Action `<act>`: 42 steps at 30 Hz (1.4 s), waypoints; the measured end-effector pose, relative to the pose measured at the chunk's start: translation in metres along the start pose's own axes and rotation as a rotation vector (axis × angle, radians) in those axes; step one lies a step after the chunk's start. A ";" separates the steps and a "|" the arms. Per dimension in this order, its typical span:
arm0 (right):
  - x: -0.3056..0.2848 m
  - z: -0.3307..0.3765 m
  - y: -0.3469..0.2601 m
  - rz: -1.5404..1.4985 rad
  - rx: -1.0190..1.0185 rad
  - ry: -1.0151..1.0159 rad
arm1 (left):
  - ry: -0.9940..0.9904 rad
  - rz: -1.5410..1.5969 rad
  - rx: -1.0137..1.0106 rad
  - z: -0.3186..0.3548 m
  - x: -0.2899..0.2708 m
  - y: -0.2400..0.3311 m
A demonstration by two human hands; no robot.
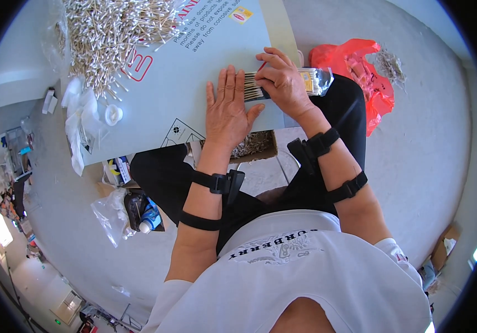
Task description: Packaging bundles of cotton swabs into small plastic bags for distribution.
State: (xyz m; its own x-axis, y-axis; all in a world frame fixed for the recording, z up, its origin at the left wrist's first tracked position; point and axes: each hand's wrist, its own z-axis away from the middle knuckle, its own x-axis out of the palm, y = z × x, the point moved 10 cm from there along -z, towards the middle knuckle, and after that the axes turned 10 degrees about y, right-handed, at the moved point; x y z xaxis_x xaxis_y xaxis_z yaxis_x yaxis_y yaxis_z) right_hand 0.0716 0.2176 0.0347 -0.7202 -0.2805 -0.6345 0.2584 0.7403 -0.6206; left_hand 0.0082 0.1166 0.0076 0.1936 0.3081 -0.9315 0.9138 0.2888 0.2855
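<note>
While you sit at the pale grey cardboard-sheet worktop (205,72), your left hand (226,111) lies flat, palm down, on the sheet, fingers straight and close together, holding nothing. Its fingertips sit just beside the near end of the bundle of wooden-stem cotton swabs (253,89).

Your right hand (280,80) is curled over the same bundle, fingers bent and pressed down on it approx. at mid-length. The bundle lies horizontal on the worktop edge. Its right end is inside a clear plastic sleeve bag (317,80), which projects past the right hand toward your right, over your knee.

Ref. surroundings:
- Large loose pile of cotton swabs (111,33) at the far-left part of the worktop, well apart from both hands.
- Small white round lid (113,114) and crumpled clear plastic wrap (80,122) near the worktop's left edge.
- Red plastic bag (360,72) on the grey floor (433,139), to your right, beyond the knee.
- Open brown cardboard box (258,145) below the worktop edge, between your knees.
- Black straps w/ buckles on both forearms.
</note>
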 end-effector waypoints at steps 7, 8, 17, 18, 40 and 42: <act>0.001 -0.007 -0.002 0.043 -0.008 0.011 | -0.001 0.009 -0.007 0.000 0.001 -0.001; 0.002 -0.007 -0.001 0.046 -0.001 0.006 | -0.003 0.006 -0.008 0.000 0.001 -0.001; 0.000 -0.005 -0.010 -0.031 -0.083 -0.003 | 0.010 0.002 -0.004 -0.001 0.000 0.000; 0.001 -0.005 -0.011 -0.032 -0.083 -0.003 | 0.009 0.001 -0.005 0.000 0.000 0.000; -0.001 0.007 -0.016 0.161 -0.080 -0.170 | -0.007 0.009 -0.008 0.000 0.000 0.000; 0.001 0.010 -0.015 0.165 -0.083 -0.227 | -0.024 0.003 -0.006 -0.001 0.001 0.001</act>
State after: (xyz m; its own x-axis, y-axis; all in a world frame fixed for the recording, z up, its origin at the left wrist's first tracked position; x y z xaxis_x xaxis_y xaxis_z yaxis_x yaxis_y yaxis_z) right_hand 0.0735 0.2003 0.0391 -0.5077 -0.2750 -0.8164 0.2995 0.8322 -0.4666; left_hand 0.0085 0.1182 0.0074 0.2052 0.2877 -0.9355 0.9110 0.2933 0.2900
